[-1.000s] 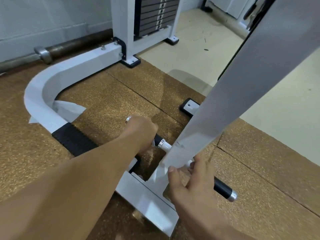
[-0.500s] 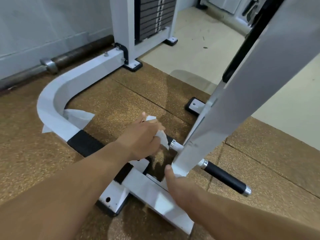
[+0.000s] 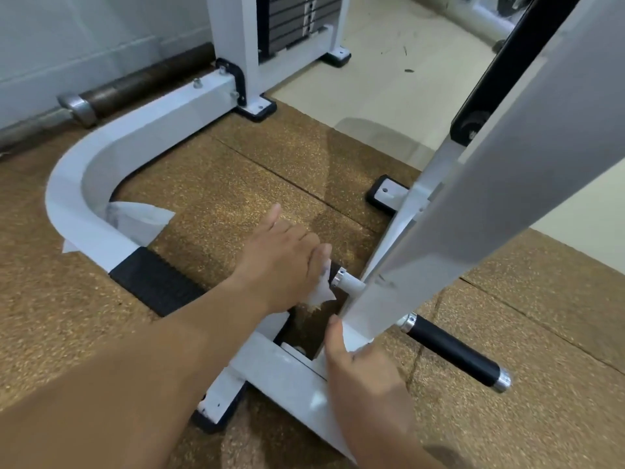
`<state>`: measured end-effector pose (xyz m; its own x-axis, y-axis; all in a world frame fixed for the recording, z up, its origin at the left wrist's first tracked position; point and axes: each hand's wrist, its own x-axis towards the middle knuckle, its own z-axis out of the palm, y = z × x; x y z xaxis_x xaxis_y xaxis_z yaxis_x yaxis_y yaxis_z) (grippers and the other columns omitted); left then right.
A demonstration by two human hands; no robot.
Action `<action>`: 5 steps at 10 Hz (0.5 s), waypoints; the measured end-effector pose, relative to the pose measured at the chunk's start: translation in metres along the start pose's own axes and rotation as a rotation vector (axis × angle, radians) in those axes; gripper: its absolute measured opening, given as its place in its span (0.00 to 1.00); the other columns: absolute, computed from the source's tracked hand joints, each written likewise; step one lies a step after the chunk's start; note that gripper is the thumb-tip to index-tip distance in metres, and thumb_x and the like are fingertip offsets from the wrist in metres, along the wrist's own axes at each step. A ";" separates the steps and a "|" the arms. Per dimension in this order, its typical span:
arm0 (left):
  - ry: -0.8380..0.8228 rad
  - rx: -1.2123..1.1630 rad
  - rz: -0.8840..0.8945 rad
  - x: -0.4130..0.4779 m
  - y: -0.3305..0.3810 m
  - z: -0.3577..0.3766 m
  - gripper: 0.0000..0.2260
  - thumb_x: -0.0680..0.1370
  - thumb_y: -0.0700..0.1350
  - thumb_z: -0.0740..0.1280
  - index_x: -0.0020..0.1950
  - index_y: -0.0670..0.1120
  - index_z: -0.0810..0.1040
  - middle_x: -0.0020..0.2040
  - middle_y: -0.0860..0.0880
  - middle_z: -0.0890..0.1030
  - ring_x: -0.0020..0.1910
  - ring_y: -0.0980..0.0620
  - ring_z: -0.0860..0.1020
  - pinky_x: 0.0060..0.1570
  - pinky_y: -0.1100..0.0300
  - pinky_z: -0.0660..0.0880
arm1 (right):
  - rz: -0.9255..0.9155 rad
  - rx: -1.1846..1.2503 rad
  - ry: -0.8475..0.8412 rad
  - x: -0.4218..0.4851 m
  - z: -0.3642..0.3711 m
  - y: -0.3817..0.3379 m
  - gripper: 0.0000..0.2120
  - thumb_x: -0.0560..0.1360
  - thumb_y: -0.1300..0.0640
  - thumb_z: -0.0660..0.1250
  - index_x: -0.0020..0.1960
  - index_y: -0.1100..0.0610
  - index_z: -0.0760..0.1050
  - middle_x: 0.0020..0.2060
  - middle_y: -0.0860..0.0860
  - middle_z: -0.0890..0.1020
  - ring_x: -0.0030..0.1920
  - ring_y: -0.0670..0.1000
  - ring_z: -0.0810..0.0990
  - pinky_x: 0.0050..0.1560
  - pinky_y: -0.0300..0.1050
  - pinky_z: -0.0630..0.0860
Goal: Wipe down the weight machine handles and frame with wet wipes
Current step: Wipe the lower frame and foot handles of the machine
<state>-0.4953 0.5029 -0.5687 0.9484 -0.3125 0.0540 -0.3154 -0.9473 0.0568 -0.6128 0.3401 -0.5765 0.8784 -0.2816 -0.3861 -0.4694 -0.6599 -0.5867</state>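
The left arm (image 3: 142,363) reached in from the lower-left corner, forearm bare and nearly straight, wrist flat. The left hand (image 3: 284,262) lay palm down, its fingers curled over a wet wipe (image 3: 319,294) and gripping it, while one finger stuck out straight on the far side. The right forearm (image 3: 382,441) rose from the bottom edge. The right hand (image 3: 367,377) held the foot of the slanted upright (image 3: 422,258), thumb (image 3: 335,333) laid along its near face, the other fingers hidden behind it.

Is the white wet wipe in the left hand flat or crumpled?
Crumpled: the white wet wipe bunches out under the left hand.
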 end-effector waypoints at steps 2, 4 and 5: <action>-0.037 -0.059 0.226 0.000 0.025 0.008 0.20 0.82 0.52 0.47 0.54 0.51 0.78 0.48 0.52 0.81 0.52 0.50 0.79 0.79 0.47 0.58 | -0.126 -0.049 0.022 -0.001 -0.004 -0.004 0.24 0.84 0.36 0.56 0.42 0.53 0.76 0.27 0.52 0.73 0.25 0.45 0.71 0.24 0.35 0.66; -0.158 0.120 0.114 -0.003 0.013 -0.009 0.25 0.84 0.52 0.41 0.62 0.50 0.76 0.54 0.52 0.81 0.61 0.48 0.78 0.80 0.39 0.48 | -0.035 -0.143 -0.155 -0.005 -0.010 -0.013 0.25 0.82 0.29 0.51 0.53 0.45 0.78 0.37 0.52 0.76 0.36 0.50 0.75 0.41 0.45 0.74; -0.118 -0.012 0.181 -0.005 0.023 -0.014 0.24 0.86 0.55 0.42 0.61 0.50 0.77 0.55 0.53 0.82 0.60 0.50 0.78 0.81 0.44 0.49 | -0.096 -0.146 -0.026 -0.009 -0.012 -0.010 0.27 0.79 0.28 0.50 0.39 0.43 0.77 0.27 0.55 0.73 0.27 0.52 0.71 0.33 0.49 0.73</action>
<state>-0.5075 0.4836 -0.5542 0.8735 -0.4838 -0.0532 -0.4802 -0.8745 0.0688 -0.6153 0.3414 -0.5584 0.9151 -0.1960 -0.3524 -0.3641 -0.7774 -0.5130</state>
